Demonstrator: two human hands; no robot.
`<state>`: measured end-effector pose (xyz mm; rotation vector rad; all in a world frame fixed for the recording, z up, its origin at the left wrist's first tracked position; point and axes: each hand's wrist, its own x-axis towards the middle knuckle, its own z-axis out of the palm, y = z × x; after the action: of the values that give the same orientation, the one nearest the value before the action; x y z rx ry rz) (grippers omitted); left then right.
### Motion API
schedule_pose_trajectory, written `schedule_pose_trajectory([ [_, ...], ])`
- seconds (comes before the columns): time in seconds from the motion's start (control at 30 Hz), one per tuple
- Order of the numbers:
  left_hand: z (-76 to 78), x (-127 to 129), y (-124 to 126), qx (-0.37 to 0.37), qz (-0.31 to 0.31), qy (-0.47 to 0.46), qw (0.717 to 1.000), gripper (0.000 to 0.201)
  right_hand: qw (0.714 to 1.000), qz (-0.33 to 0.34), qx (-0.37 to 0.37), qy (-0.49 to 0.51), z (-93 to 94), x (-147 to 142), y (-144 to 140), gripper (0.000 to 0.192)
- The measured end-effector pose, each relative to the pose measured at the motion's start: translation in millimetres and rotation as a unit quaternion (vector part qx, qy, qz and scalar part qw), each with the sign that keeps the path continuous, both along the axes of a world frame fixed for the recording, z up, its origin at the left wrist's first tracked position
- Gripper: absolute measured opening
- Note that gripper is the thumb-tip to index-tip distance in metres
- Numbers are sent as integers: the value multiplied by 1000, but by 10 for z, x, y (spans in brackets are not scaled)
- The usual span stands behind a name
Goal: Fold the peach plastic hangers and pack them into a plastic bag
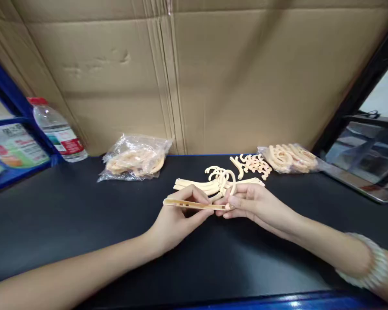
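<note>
My left hand (177,219) pinches a long, flat cream strip (194,206) with small slots along its edge, held nearly level above the table. At the strip's right end, my right hand (248,204) grips a curved cream piece (233,183) shaped like a hook, its lower end touching the strip. Whether the two are joined I cannot tell. Just behind my hands lies a pile of straight cream pieces (194,185) with several curved ones (216,171) on top. Part of this pile is hidden by my fingers.
Small wavy cream pieces (254,163) lie farther back, beside a clear bag of curved parts (286,158). Another plastic bag with cream parts (136,161) is at back left. A water bottle (60,131) leans by the cardboard wall (116,77). The table (84,215) is black.
</note>
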<state>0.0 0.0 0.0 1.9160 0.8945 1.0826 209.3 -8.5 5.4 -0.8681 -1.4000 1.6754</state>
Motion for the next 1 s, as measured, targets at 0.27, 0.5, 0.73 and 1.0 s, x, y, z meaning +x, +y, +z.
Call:
schedule_pose_trajectory([
  [0.27,-8,-29,-39,26,-26,-23,999,13,997,-63,42,-13,6,-95,-15,28],
  [0.5,8,27,-79,-37,-20,-69,997,15,989,-106,101,-34,-4,-136,-18,26],
  [0.73,9,65,-35,-144,7,-170,975,18,982,-106,153,-38,3,-159,16,21],
  [1.0,-20,117,-57,-201,-33,-171,964,33,988,-74,124,-46,-76,-230,27,23],
])
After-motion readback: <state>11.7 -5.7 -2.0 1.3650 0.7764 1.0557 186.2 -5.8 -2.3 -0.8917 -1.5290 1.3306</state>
